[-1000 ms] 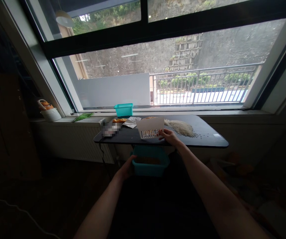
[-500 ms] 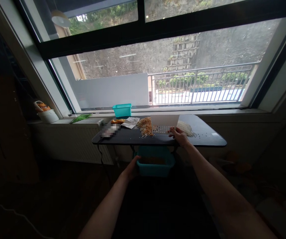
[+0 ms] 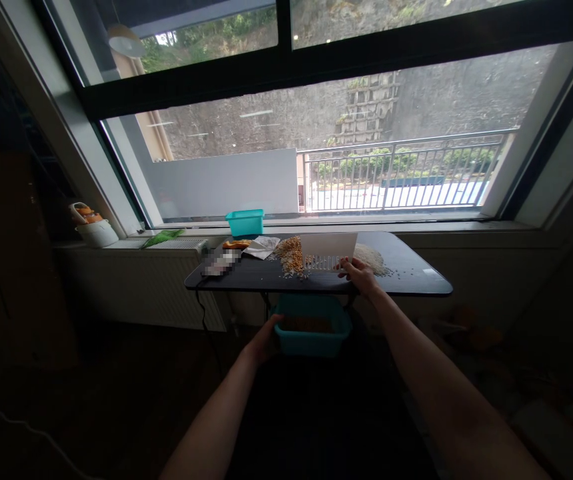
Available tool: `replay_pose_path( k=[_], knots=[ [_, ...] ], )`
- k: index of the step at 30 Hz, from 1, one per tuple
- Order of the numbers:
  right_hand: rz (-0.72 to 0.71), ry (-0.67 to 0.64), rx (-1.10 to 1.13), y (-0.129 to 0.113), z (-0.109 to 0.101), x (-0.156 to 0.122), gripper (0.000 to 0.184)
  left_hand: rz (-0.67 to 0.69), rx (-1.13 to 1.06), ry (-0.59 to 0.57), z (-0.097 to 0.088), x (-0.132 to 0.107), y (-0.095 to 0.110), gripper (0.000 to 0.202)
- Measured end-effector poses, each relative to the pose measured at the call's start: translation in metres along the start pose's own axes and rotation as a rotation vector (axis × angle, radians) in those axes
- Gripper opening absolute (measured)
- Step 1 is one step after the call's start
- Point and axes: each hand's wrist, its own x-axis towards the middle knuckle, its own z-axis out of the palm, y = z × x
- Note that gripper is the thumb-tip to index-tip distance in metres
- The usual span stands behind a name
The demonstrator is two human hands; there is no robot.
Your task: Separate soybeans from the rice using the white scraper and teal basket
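Note:
My left hand (image 3: 267,335) grips the left rim of a teal plastic bin (image 3: 312,344), held just below the table's front edge. Brownish contents lie in its shadowed bottom, too dark to name. In my right hand (image 3: 361,275) is a white sheet with a row of slots along its lower part (image 3: 329,245), standing upright on the dark table (image 3: 246,280). Left of the sheet lies a heap of orange-yellow kernels (image 3: 291,253) mixed with paler grains. To its right, partly behind my hand, is a pile of white grains (image 3: 374,259).
A second teal bin (image 3: 245,223) stands at the table's back left. Near it lie a crumpled white packet (image 3: 262,247) and a yellow-orange item (image 3: 236,245). A radiator (image 3: 151,280) and a white pot (image 3: 96,232) are to the left, below the window.
Both hands keep their holds on the bin and the slotted sheet. The sheet has shifted very slightly left; the view moves a little.

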Motion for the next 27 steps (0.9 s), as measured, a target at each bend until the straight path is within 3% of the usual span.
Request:
replay_pose_path(
  k=[11,27],
  knots=[
    [0.013,-0.022,0.022,-0.0055,-0.0025,-0.0045,0.022,0.023,0.034,0.031,-0.0021,-0.0036,0.0011,0.04],
    [-0.022,-0.131,0.016,-0.0063,-0.0036,-0.0063,0.026,-0.008,0.029,0.063,-0.0046,-0.0055,0.0069,0.039]
  ],
)
